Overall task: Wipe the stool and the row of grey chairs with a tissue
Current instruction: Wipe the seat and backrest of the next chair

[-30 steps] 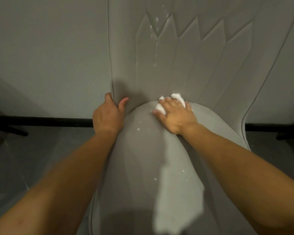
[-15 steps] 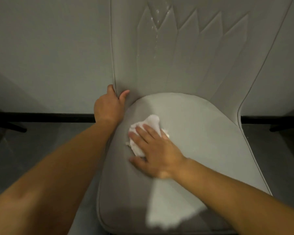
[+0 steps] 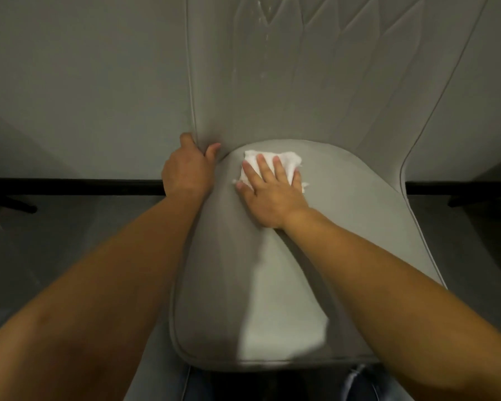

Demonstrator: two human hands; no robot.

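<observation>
Crumpled paper tissue (image 3: 272, 161); matt, seemingly faux-leather, stitched grey chair (image 3: 359, 215).

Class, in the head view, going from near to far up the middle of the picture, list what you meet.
Seat cushion front edge → right hand → white tissue → chair backrest.

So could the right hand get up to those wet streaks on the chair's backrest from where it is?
Probably yes. The right hand presses the tissue flat at the back of the seat, just below the backrest. Nothing lies between it and the droplets; the left hand grips the backrest's side edge.
</observation>
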